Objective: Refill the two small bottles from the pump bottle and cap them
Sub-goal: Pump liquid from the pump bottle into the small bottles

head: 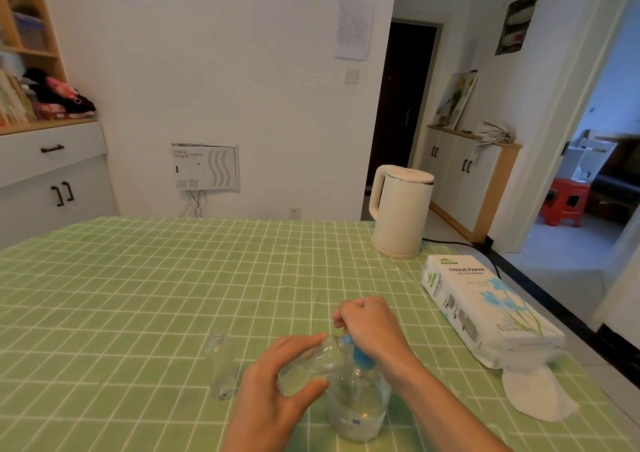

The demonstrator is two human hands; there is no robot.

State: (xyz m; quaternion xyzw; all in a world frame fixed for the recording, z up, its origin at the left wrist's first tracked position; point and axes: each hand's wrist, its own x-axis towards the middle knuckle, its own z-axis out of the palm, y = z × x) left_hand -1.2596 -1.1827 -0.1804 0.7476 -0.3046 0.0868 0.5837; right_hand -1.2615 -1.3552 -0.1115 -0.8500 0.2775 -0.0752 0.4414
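Over table (138,296): left hand (277,379) grips tilted small bottle (311,361) against pump bottle (360,406); right hand (370,327) clasps its pump head.

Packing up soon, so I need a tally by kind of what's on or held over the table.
Small bottles: 2
Pump bottle: 1
Kettle: 1
Tissue pack: 1
Loose tissue: 1
Total: 6

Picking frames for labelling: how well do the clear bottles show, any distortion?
Head view: soft even light, no hard shadows; wide-angle bend bows the doorway; the held bottle in the left hand is blurred, the standing bottle faint against the tablecloth; the pump bottle under the right hand reads clearer.
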